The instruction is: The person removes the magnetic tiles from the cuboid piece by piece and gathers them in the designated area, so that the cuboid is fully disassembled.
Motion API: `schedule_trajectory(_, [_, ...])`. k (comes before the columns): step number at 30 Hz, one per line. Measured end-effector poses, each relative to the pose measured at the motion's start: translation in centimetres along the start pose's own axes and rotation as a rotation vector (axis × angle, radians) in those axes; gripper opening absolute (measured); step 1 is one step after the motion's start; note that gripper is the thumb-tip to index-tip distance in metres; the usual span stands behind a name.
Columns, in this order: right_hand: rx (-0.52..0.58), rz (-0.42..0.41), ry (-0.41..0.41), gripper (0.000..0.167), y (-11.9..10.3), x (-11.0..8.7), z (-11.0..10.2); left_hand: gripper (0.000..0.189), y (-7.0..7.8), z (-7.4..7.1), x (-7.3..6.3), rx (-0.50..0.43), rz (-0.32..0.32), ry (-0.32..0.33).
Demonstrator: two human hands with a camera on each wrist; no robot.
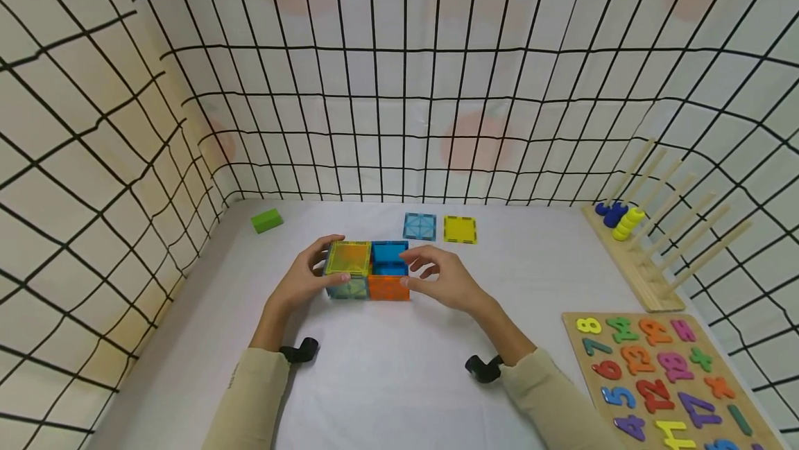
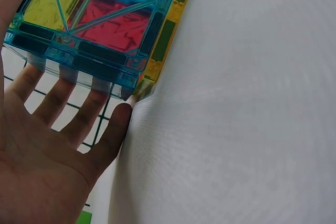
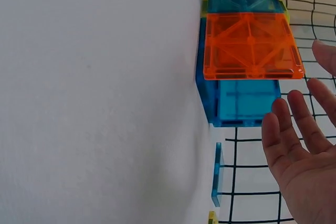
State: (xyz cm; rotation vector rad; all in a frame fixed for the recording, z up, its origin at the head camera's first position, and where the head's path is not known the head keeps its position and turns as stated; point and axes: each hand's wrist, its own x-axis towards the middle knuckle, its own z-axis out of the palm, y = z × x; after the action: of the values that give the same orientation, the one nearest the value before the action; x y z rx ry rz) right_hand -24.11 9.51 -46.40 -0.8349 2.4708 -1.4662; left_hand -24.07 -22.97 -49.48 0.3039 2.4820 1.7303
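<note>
A box built of see-through magnetic tiles stands on the white table, its left half topped by a yellow tile (image 1: 349,258). The right half is open upward, with blue tiles (image 1: 390,253) inside and an orange tile (image 1: 389,288) as its front wall. My left hand (image 1: 298,278) grips the left half, thumb at the front by the teal tile (image 2: 100,51) and fingers around the left and back. Yellow and red show through that tile in the left wrist view. At the right end, my right hand (image 1: 446,278) holds nothing, its fingers loosely bent and spread beside the box.
Behind the box lie a light blue tile (image 1: 419,226) and a yellow tile (image 1: 460,229). A green block (image 1: 267,220) is at the back left. On the right are a wooden peg stand (image 1: 649,290) with beads and a number board (image 1: 576,329). Black wire mesh (image 1: 406,96) surrounds the table.
</note>
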Motion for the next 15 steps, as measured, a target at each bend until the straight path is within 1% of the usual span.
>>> schedule_trajectory(8, [0.040,-0.011,-0.012,0.046,-0.1,-0.2,0.8,0.081,-0.3,0.1,0.0,-0.013,0.009,-0.009])
schedule_trajectory(15, [0.044,-0.018,-0.018,0.046,-0.1,-0.1,1.4,0.081,-0.3,0.0,0.1,-0.010,0.027,-0.015])
